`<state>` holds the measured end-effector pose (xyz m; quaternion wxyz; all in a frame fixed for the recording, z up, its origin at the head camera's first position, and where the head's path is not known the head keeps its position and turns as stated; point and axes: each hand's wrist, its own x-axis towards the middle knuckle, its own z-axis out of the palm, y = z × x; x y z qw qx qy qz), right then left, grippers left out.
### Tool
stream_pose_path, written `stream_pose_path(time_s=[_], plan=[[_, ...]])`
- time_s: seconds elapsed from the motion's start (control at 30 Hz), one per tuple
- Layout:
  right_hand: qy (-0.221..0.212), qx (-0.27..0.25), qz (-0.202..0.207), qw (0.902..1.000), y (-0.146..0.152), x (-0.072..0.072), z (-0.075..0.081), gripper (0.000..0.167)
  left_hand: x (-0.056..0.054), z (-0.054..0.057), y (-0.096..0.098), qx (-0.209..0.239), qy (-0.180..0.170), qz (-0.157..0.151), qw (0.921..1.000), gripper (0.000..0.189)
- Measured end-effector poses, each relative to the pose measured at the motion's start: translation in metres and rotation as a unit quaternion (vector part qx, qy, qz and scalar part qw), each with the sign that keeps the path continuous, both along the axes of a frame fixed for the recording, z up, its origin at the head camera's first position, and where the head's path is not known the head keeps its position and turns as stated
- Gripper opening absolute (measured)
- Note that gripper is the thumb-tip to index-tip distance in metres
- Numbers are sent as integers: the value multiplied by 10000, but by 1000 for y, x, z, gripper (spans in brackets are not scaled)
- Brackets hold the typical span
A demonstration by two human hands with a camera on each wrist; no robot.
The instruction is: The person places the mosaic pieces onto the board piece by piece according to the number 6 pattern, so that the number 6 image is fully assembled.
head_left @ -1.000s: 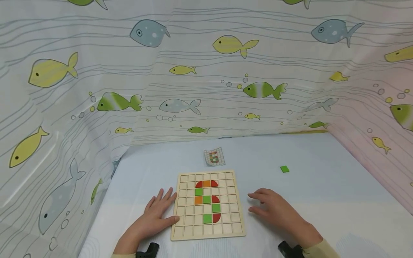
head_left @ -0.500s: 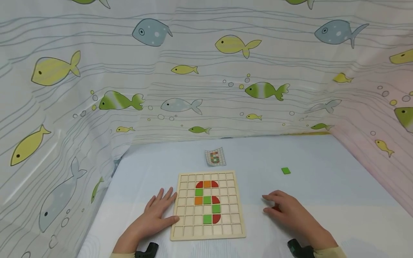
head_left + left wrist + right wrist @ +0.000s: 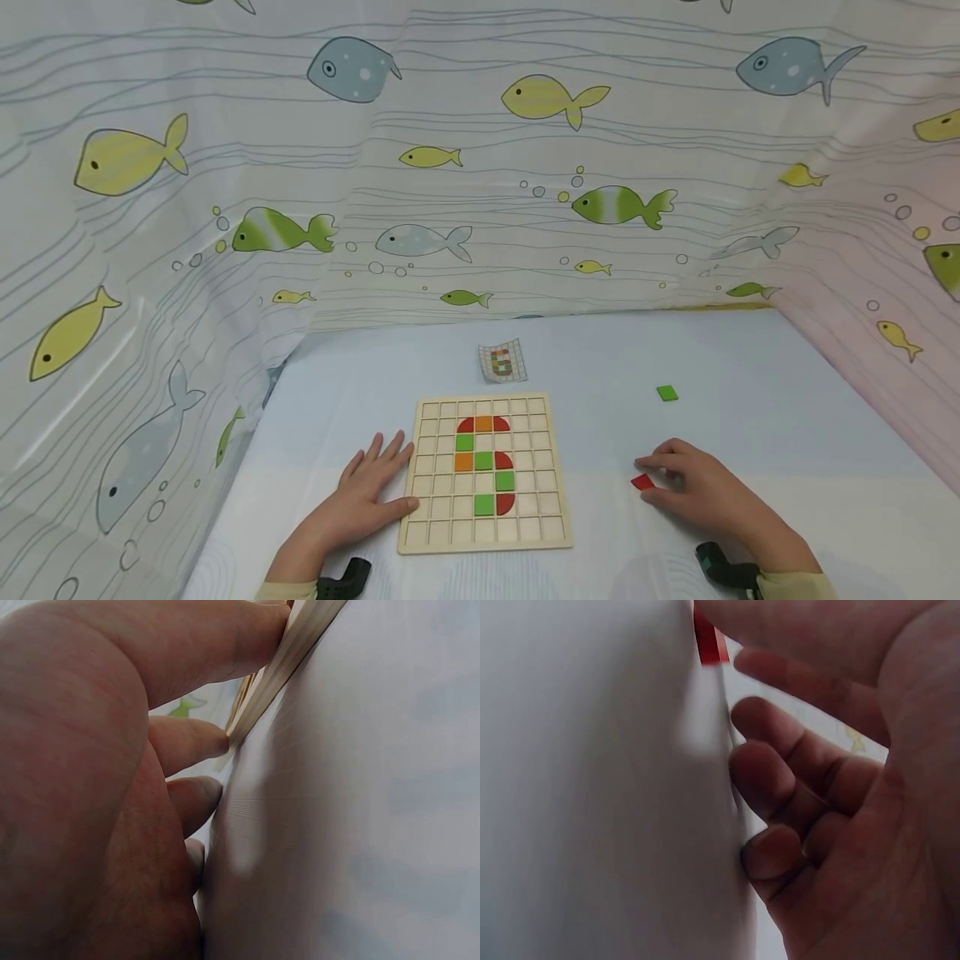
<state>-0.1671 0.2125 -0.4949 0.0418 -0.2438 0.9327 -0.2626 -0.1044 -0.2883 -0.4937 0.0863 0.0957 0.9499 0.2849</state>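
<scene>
My left hand [image 3: 367,487] lies spread at the left side of the wooden grid board [image 3: 442,533], thumb on its rim and fingertips along its edge. The left wrist view shows the thumb [image 3: 225,645] touching the board's side [image 3: 274,671]. My right hand [image 3: 697,487] is low over the table, right of the board. Its thumb tip is right at a small red tile [image 3: 641,482] lying on the table; the forefinger is apart from it. In the right wrist view the red tile [image 3: 709,637] shows by the thumb, with the other fingers loosely bent.
In the board sit several red rounded tiles [image 3: 504,504], green squares [image 3: 484,505] and orange squares [image 3: 483,424]. A loose green tile [image 3: 667,392] lies farther back on the right. Behind the board is a paper pattern card [image 3: 502,361]. Fish-printed curtains [image 3: 420,242] surround the table.
My right hand has moved right, away from the board, uncovering the red tile that was mostly hidden beneath it. The left hand has stayed at the board's edge.
</scene>
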Motion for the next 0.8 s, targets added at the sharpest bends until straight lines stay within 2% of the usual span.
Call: stream_pose_path(time_s=[0.33,0.67,0.8], plan=[[148,-242,462,9985,8,-1,-4,22,0,1,0,71,-8,-66,10000,84],[521,-355,395,9972,-1,-1,-9,11,1,1,-1,-2,-159,41,9999,84],[595,-271,306,9974,-7,-1,-6,14,2,3,0,62,-156,55,9998,84]])
